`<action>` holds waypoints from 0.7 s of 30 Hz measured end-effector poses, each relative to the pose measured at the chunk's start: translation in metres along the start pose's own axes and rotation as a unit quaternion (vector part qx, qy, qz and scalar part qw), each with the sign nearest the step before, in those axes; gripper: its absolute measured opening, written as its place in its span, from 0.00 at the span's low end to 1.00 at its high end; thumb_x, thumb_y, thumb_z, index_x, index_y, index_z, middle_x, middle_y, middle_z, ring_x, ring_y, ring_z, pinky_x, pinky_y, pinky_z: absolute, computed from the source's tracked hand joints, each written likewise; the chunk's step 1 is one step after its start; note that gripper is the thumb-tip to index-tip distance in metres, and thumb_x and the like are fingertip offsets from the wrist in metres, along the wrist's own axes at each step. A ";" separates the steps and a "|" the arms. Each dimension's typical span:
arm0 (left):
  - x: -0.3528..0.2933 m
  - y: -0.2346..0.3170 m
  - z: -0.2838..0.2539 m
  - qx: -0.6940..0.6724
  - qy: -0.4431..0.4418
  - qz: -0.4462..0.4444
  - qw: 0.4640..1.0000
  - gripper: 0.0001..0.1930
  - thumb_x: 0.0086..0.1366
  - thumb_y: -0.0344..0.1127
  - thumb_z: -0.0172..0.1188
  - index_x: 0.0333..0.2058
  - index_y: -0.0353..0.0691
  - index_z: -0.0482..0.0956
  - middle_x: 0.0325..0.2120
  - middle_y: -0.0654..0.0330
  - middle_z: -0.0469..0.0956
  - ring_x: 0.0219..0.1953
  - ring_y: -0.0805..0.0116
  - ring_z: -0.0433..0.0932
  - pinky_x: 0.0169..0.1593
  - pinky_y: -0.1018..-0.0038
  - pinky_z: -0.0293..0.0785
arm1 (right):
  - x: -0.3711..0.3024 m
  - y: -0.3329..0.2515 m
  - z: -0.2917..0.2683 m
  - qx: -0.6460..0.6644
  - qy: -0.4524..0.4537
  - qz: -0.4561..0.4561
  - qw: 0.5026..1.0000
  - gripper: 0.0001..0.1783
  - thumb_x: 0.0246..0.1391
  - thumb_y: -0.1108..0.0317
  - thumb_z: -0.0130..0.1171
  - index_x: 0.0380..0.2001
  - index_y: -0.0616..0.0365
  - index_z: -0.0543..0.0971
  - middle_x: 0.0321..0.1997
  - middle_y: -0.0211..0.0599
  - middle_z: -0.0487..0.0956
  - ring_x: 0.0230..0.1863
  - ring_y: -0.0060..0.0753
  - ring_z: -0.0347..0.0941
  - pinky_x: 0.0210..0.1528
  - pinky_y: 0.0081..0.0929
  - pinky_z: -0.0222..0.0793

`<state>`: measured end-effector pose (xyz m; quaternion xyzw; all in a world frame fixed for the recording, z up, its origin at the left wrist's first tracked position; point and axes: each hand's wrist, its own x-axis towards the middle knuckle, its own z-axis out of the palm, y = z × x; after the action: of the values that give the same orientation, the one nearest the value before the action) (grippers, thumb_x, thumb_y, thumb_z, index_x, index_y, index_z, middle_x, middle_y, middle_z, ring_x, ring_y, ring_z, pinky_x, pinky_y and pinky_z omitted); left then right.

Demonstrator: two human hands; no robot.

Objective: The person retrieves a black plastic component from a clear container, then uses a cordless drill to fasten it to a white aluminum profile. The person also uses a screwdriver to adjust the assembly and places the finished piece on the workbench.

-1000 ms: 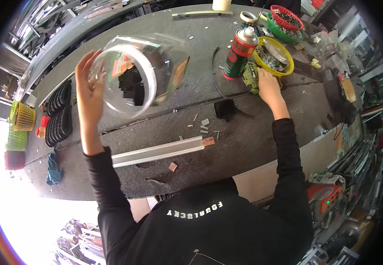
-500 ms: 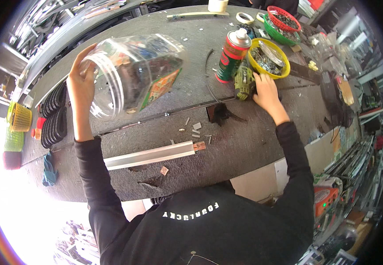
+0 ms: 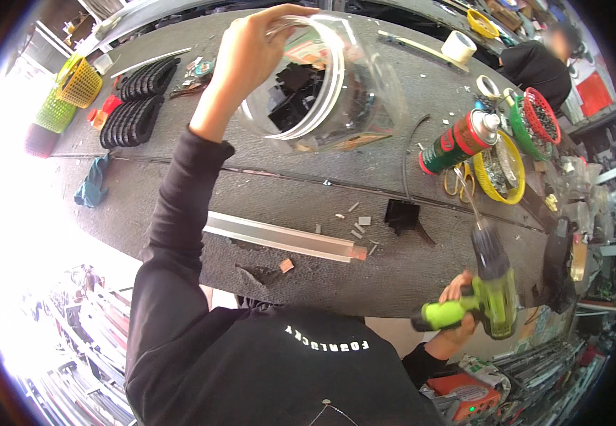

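My left hand (image 3: 247,60) grips the rim of a clear plastic jar (image 3: 375,92), tipped on its side above the bench with its mouth towards me. Several black plastic pieces (image 3: 297,96) lie inside. In my right hand (image 3: 453,338), at the bench's near right edge, is a green and black cordless drill (image 3: 492,291). Its long bit points away, towards yellow-handled scissors (image 3: 467,186). A metal channel strip (image 3: 279,238) lies between my arms. Right of it are small grey offcuts (image 3: 364,221) and a black square piece (image 3: 401,214).
A red and green spray can (image 3: 457,144) stands beside a yellow basket (image 3: 489,181) of small metal parts. Green (image 3: 524,135) and red baskets (image 3: 541,117) sit beyond. Black ribbed parts (image 3: 132,122) and a blue glove (image 3: 93,183) lie left. Another person (image 3: 538,67) is at the far right.
My right hand has lifted the drill off the bench and brought it nearer. The jar has moved right in the view, its mouth turned more towards me. The view itself has shifted.
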<state>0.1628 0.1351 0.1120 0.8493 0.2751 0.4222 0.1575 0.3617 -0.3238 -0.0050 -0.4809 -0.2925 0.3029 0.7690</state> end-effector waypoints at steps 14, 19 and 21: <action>0.004 0.032 0.008 -0.013 -0.035 0.129 0.991 0.26 0.56 0.15 0.51 0.48 0.47 0.86 0.45 0.58 0.86 0.51 0.62 0.84 0.57 0.68 0.77 | 0.009 0.017 0.066 0.102 -0.128 0.122 0.979 0.39 0.58 0.40 0.52 0.49 0.73 0.72 0.21 0.36 0.72 0.23 0.38 0.75 0.36 0.41 0.75; 0.002 0.034 0.007 -0.017 -0.030 0.142 0.989 0.27 0.55 0.15 0.50 0.48 0.47 0.86 0.45 0.58 0.86 0.51 0.61 0.84 0.57 0.68 0.77 | 0.016 0.015 0.077 0.038 -0.133 0.109 0.984 0.38 0.60 0.40 0.48 0.48 0.72 0.72 0.21 0.36 0.72 0.22 0.36 0.73 0.34 0.39 0.74; 0.002 0.034 0.007 -0.014 -0.030 0.144 0.989 0.27 0.55 0.15 0.51 0.48 0.46 0.86 0.45 0.58 0.86 0.51 0.60 0.84 0.57 0.68 0.77 | 0.016 0.014 0.079 0.031 -0.129 0.113 0.985 0.38 0.60 0.39 0.48 0.48 0.72 0.72 0.21 0.36 0.72 0.22 0.36 0.73 0.34 0.39 0.74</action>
<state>0.1805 0.1086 0.1264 0.8900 0.1388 0.4189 0.1152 0.3113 -0.2623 0.0141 -0.4437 -0.3235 0.4563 0.7002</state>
